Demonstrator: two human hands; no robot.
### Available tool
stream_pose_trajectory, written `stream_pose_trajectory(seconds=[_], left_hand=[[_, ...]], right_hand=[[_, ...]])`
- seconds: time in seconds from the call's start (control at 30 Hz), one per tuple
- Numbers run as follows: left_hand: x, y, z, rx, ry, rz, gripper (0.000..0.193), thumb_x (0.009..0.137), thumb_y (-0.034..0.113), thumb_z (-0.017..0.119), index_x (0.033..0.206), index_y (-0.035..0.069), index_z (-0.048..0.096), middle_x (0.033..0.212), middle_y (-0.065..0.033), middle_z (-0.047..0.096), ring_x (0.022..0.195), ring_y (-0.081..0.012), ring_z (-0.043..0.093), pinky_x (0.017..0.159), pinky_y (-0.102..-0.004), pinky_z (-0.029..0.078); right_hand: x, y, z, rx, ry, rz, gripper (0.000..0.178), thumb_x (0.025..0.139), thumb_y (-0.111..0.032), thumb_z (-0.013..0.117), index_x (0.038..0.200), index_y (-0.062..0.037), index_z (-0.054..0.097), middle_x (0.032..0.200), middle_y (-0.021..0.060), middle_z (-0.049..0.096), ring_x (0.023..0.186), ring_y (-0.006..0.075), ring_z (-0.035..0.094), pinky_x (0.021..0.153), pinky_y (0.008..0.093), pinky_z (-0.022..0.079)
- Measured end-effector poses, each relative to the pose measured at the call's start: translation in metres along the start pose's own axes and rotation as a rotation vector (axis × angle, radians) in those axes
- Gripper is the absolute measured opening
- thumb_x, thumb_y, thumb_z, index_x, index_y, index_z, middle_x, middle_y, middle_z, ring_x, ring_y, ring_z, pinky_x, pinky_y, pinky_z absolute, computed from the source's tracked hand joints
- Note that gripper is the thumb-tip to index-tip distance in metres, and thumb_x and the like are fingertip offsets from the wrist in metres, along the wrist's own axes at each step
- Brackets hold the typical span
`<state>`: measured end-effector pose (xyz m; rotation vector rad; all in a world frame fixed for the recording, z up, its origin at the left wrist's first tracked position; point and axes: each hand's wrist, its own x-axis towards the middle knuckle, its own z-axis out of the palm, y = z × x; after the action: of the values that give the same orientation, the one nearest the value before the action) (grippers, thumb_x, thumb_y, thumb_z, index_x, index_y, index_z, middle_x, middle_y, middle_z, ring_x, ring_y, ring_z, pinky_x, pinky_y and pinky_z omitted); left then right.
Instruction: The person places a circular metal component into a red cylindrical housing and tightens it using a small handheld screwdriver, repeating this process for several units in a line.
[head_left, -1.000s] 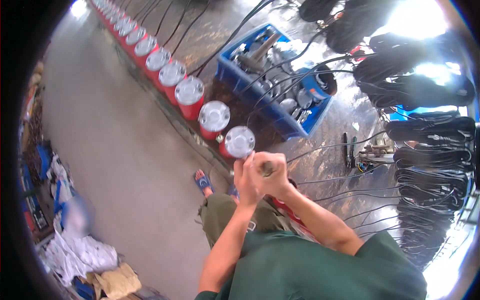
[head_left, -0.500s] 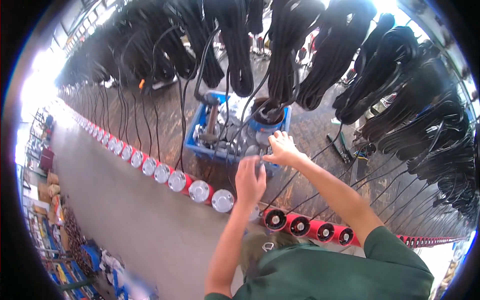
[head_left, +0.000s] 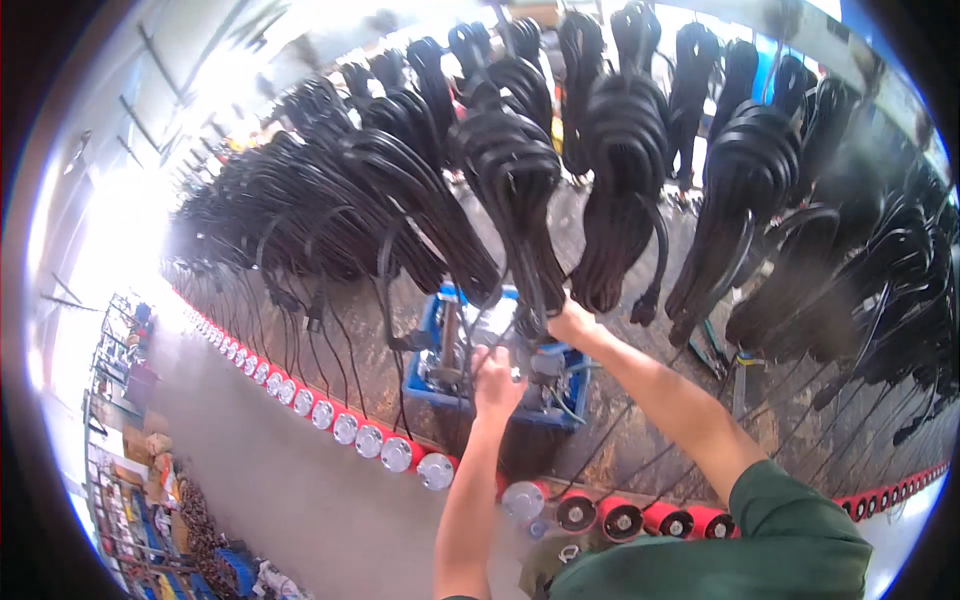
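Observation:
My left hand [head_left: 497,382] is over a blue plastic crate [head_left: 560,416], its fingers curled closed. A small shiny bit shows beside the fingers, too blurred to name. My right hand [head_left: 572,323] reaches farther out, at the lower end of a hanging bundle of black cable [head_left: 515,185]. The bundle hides its fingertips, so their hold is unclear. Loose silvery metal parts and a hammer-like tool [head_left: 450,335] lie in the crate. Along the near table edge runs a row of red cylinders. One with a silver cap [head_left: 436,471] lies left of my forearm.
To the right, red cylinders [head_left: 622,521] show dark open ends. Many cable bundles [head_left: 740,190] hang over the dark worn table [head_left: 640,450], thin leads running down. Pliers [head_left: 712,350] lie to the right. Shelves with boxes [head_left: 140,440] stand far left, beyond the grey floor.
The view has tilted up. My hands were together at the crate's near right corner. Now they are apart: the left is over the crate, the right stretched farther out to the cable bundle.

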<state>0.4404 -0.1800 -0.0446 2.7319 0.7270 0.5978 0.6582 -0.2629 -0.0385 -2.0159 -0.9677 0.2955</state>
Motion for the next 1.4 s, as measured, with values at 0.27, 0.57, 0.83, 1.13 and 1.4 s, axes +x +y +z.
stream_pose_trajectory(seconds=[0.27, 0.57, 0.83, 1.13, 1.4], left_hand=[[-0.077, 0.034, -0.039, -0.136, -0.101, 0.253, 0.054, 0.066, 0.022, 0.093, 0.109, 0.008, 0.064, 0.142, -0.0180, 0.056, 0.129, -0.0386, 0.057, 0.104, -0.0496, 0.043], [-0.145, 0.088, -0.114, -2.164, 0.002, -0.563, 0.068, 0.105, 0.008, 0.065, 0.163, 0.018, 0.033, 0.164, -0.0239, 0.043, 0.141, -0.0564, 0.053, 0.118, -0.0736, 0.041], [-0.174, 0.141, -0.139, -1.479, -0.210, -0.462, 0.074, 0.096, 0.008, 0.072, 0.161, 0.003, 0.036, 0.155, -0.0164, 0.052, 0.134, -0.0288, 0.063, 0.114, -0.0405, 0.053], [-0.191, 0.148, -0.158, -1.870, -0.144, -0.687, 0.076, 0.080, -0.010, 0.046, 0.154, 0.004, 0.044, 0.147, -0.0173, 0.056, 0.142, -0.0322, 0.056, 0.118, -0.0515, 0.049], [-0.208, 0.153, -0.157, -2.197, 0.304, -0.690, 0.089, 0.068, -0.014, 0.049, 0.152, 0.016, 0.050, 0.144, -0.0270, 0.061, 0.141, -0.0444, 0.055, 0.121, -0.0541, 0.044]], right_hand=[[-0.025, -0.018, -0.039, -0.347, 0.416, -0.328, 0.031, 0.085, -0.021, 0.080, 0.109, -0.0020, 0.075, 0.094, 0.0229, 0.071, 0.089, 0.0434, 0.069, 0.075, 0.0513, 0.054], [-0.185, -0.095, -0.098, 0.446, -0.134, -0.018, 0.016, 0.093, -0.013, 0.080, 0.104, -0.0007, 0.079, 0.089, 0.0165, 0.077, 0.079, 0.0298, 0.075, 0.074, 0.0375, 0.059], [-0.242, -0.135, -0.096, 0.238, -0.217, -0.401, 0.016, 0.092, -0.011, 0.078, 0.106, -0.0054, 0.080, 0.093, 0.0134, 0.074, 0.083, 0.0351, 0.073, 0.073, 0.0430, 0.059], [-0.256, -0.142, -0.093, 0.205, -0.177, -0.384, 0.018, 0.093, -0.005, 0.075, 0.109, -0.0019, 0.070, 0.091, 0.0139, 0.073, 0.077, 0.0292, 0.073, 0.069, 0.0391, 0.059], [-0.310, -0.141, -0.064, 0.556, -0.235, 0.066, 0.020, 0.101, -0.004, 0.073, 0.111, -0.0004, 0.055, 0.083, 0.0060, 0.066, 0.075, 0.0108, 0.065, 0.065, 0.0311, 0.052]])
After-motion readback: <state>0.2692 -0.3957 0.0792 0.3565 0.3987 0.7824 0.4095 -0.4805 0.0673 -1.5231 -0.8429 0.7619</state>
